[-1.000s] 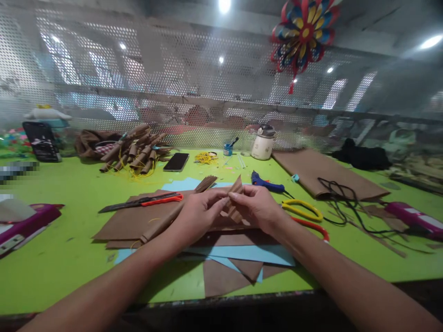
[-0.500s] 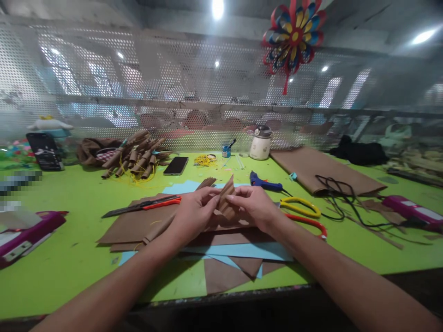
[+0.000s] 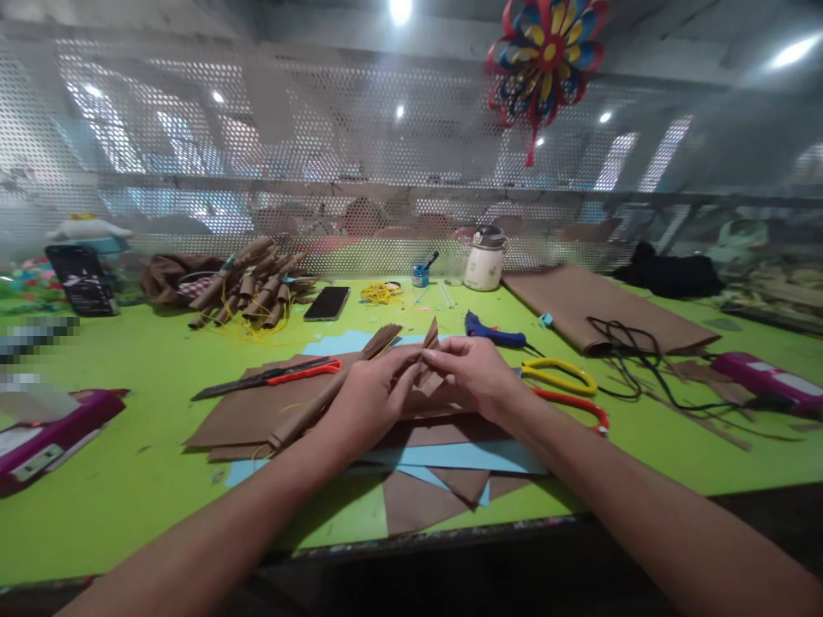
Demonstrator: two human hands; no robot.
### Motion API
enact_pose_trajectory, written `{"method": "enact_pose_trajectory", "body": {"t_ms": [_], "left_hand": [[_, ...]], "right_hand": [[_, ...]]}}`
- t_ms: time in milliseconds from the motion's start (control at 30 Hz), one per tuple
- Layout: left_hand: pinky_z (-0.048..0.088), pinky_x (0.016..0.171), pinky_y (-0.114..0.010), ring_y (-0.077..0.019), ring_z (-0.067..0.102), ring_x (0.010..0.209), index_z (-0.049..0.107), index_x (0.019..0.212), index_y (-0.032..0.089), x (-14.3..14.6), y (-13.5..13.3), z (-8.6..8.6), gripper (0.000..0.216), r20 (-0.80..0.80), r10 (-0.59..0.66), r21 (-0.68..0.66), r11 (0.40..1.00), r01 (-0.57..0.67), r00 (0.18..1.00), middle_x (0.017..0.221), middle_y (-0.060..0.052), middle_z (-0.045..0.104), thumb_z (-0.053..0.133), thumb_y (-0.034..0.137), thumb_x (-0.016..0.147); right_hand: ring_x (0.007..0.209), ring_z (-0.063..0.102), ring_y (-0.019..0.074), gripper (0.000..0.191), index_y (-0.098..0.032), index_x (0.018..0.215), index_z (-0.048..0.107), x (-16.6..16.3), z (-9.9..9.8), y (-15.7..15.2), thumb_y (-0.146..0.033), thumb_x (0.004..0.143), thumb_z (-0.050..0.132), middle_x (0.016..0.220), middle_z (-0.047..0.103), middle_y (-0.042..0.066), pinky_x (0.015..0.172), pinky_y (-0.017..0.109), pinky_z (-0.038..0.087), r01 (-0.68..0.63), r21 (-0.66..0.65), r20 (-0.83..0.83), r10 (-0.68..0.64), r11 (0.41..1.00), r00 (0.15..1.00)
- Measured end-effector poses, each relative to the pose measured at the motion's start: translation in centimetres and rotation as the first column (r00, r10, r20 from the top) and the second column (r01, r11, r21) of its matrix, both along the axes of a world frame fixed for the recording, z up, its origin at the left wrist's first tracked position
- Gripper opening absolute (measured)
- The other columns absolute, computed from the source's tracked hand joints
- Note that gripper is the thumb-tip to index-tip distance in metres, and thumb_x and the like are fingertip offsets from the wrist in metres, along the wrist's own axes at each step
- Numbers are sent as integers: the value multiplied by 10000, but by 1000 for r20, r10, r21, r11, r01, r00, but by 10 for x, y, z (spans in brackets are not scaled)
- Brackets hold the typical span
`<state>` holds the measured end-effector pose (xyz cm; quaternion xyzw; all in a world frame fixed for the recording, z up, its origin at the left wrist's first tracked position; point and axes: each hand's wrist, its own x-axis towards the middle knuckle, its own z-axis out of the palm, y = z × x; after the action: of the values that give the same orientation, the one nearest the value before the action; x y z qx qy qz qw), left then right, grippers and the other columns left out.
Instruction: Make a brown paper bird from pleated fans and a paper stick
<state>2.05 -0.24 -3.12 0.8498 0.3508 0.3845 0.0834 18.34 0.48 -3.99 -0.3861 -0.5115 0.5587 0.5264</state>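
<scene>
A small pleated piece of brown paper point(image 3: 432, 338) stands upright between my hands, its pointed tip showing above the fingers. My left hand point(image 3: 381, 384) is closed on its left side, and my right hand point(image 3: 472, 370) pinches it from the right. Under my hands lie stacked sheets of brown paper point(image 3: 237, 411) and light blue paper point(image 3: 463, 457). A rolled brown paper stick point(image 3: 309, 416) with a frayed top rests beside my left hand. Left of it is a red-handled cutting tool point(image 3: 302, 371). Scissors point(image 3: 559, 377) with yellow and red handles lie right of my right hand.
Behind my hands are a blue glue gun point(image 3: 495, 334), a phone point(image 3: 327, 303), yellow string point(image 3: 381, 293) and a white jar point(image 3: 483, 261). Rolled paper sticks point(image 3: 257, 287) are piled at back left. Folded brown paper point(image 3: 597, 308), a black cable point(image 3: 633, 360) and a purple power strip point(image 3: 765, 381) lie right.
My left hand has shifted slightly right and turned, its fingers now covering more of the pleated paper. My right hand has risen a little. The view has tilted slightly.
</scene>
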Motion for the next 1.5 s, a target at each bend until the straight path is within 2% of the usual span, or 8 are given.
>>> {"method": "enact_pose_trajectory", "body": {"t_ms": [167,333,533,833,967,1100,1267,1500], "left_hand": [[494,764,-252,-152,655,836,634,1080,199,-2,3,2,270,25,40,-96,995,-37,999,974,-26,707,483,195,856],[490,708,-255,-158,658,754,637,1061,198,-5,3,5,263,3,102,-139,985,-100,995,876,-23,719,480,206,850],[473,729,-264,-169,653,800,627,1079,209,-4,2,1,289,-29,55,-75,996,-57,998,948,-38,709,440,193,860],[462,797,-238,-150,636,895,625,1094,208,-1,2,1,289,44,-17,-132,991,23,999,1022,-26,692,432,217,880],[477,733,-247,-157,648,801,632,1078,197,-3,4,4,281,20,55,-169,984,-51,998,939,-32,707,445,227,869],[479,690,-260,-172,647,760,631,1072,190,-4,4,4,280,-21,103,-155,982,-105,994,882,-41,710,452,228,860],[465,795,-284,-179,639,855,633,1068,199,-3,3,1,286,-12,56,-105,993,-57,998,949,-50,700,432,208,865],[481,786,-272,-167,642,857,624,1095,189,-1,3,1,298,48,4,-156,988,3,999,980,-46,699,427,228,875]], "right_hand": [[510,490,82,317,-135,631,596,1,2,0,-394,569,769,574,574,-18,511,230,355,-45,-41,-11,45,998,999],[484,450,68,320,-127,553,566,0,7,-3,-388,601,745,507,532,-31,500,226,336,-43,18,84,41,999,996],[418,464,71,329,-144,579,568,-3,8,-6,-417,573,752,454,520,-44,420,206,315,-3,-51,50,6,999,999],[429,482,67,327,-123,589,592,-4,4,-3,-400,590,766,483,557,-21,431,203,367,-43,-30,-24,42,999,999],[460,514,80,320,-120,619,610,-3,4,-3,-382,558,784,517,578,-13,459,217,400,-58,-103,-18,57,993,998],[446,504,77,308,-123,590,604,-4,8,-6,-379,565,772,504,575,-13,446,214,383,-56,-81,5,56,995,998],[431,492,67,294,-122,585,611,-5,9,-7,-374,578,762,488,570,-15,446,206,373,-61,-77,-1,61,995,998],[451,448,58,295,-119,628,658,-3,4,-3,-391,582,761,527,570,-16,444,205,326,-34,-29,26,35,999,999]]}}
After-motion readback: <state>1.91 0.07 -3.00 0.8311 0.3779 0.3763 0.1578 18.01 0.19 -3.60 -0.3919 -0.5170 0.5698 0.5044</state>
